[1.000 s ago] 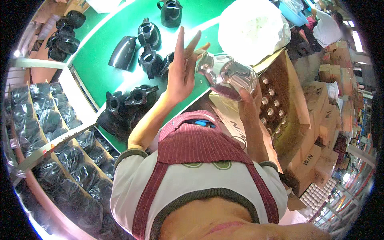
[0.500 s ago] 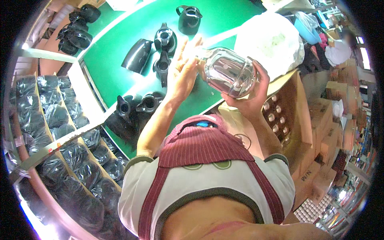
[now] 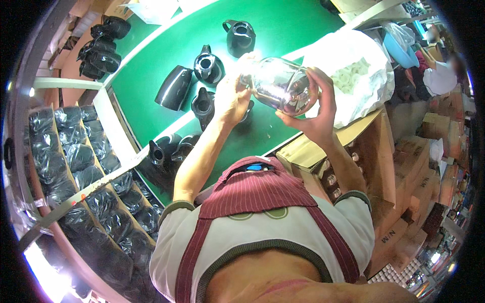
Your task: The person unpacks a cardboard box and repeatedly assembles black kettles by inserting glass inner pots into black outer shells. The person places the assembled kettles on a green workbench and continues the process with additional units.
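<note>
A shiny glass flask liner (image 3: 283, 85) lies on its side in the air above the green table, its narrow neck toward the left. The fingers of my left hand (image 3: 233, 98) are closed around the neck. My right hand (image 3: 322, 108) grips the rounded base end from the right, thumb below and fingers above. Beyond my left hand stand black jug bodies with spouts: one upright jug (image 3: 240, 38) at the back, another jug (image 3: 208, 66) nearer, and a third jug (image 3: 203, 105) partly behind my left forearm. A black jug body (image 3: 174, 88) lies tipped over beside them.
To the right, a white plastic bag (image 3: 376, 96) holds many pale rings. Below it an open cardboard box (image 3: 379, 151) contains several glass liners. Bagged black items (image 3: 76, 156) fill rows at left. More jugs (image 3: 161, 156) stand at the table's near left edge. Stacked cartons (image 3: 404, 187) line the right.
My left hand's fingers, stretched out beside the neck before, have closed around it. The liner has shifted slightly, and my view has turned a little, showing more of the rings in the bag.
</note>
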The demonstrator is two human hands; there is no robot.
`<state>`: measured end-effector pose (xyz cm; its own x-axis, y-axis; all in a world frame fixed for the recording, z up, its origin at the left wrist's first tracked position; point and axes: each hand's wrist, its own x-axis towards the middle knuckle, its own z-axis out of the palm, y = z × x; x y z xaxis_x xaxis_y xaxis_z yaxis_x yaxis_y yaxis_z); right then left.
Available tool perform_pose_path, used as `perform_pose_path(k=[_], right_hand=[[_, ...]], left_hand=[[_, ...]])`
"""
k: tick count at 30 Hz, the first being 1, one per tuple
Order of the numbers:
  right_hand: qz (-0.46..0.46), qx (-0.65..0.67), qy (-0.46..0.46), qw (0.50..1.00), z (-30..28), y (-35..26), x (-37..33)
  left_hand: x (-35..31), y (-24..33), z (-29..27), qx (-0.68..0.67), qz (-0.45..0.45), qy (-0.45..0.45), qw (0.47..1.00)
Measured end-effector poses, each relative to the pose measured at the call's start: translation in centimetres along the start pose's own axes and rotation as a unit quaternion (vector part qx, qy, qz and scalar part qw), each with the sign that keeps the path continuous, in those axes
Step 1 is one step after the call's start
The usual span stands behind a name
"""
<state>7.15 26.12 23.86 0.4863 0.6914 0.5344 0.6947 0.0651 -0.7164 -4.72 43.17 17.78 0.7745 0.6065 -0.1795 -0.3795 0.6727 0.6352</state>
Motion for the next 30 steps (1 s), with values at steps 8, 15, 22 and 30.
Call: perform_pose_path(k=[8,15,22,30], right_hand=[[-0.052,-0.059,-0.004,0.997,0.1,0.6,0.2],[0.044,0.031,0.039,0.998,0.9,1.2,-0.6],[0.212,0.273,0.081,0.935,1.7,4.7,0.2],[0.443,0.589,0.107,0.667,-0.4,14.2,-1.3]], left_hand=[[1.5,-1.4,-0.4,0.156,0.152,0.006,0.976],[1.2,-0.1,-0.2,0.152,0.136,-0.002,0.979],[2.1,-0.3,1.6,0.326,0.154,-0.08,0.929],[21.6,-1.3,-7.3,0.758,0.252,-0.096,0.594]])
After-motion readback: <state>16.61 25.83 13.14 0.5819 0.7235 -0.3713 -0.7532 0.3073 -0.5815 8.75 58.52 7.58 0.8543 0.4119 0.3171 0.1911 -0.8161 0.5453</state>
